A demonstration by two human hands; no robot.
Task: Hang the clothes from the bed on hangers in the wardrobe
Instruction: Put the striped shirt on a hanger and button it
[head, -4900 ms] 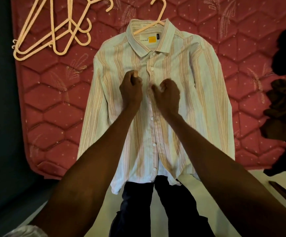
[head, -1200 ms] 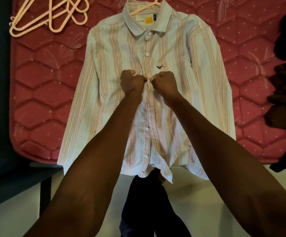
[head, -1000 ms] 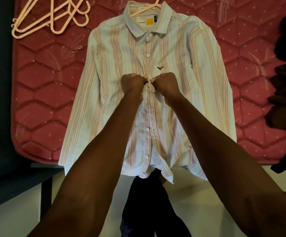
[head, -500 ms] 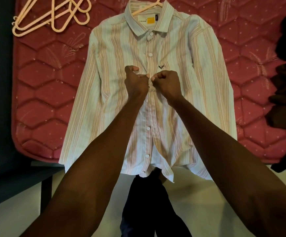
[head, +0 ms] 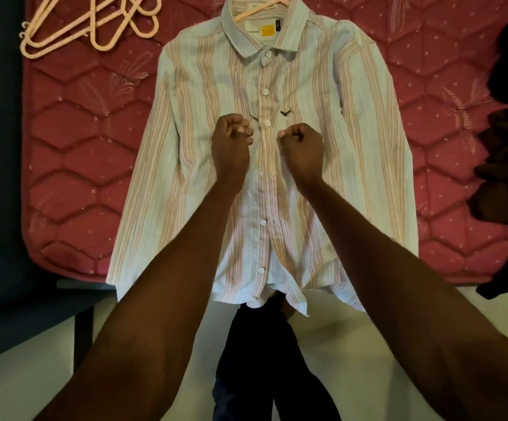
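Shirt (head: 322,123) placket runs between two curled fists: left hand (head: 230,147) and right hand (head: 302,150), each beside the buttons, holding nothing visible. It lies flat on the red mattress (head: 79,141), a hanger (head: 255,10) in its collar.

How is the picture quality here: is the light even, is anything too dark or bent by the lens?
Head view: the striped shirt is evenly lit and sharp; the dark clothes at the right lose detail in shadow; the forearms bulge wide at the bottom edge, wide-angle distortion; the mattress edge curves.
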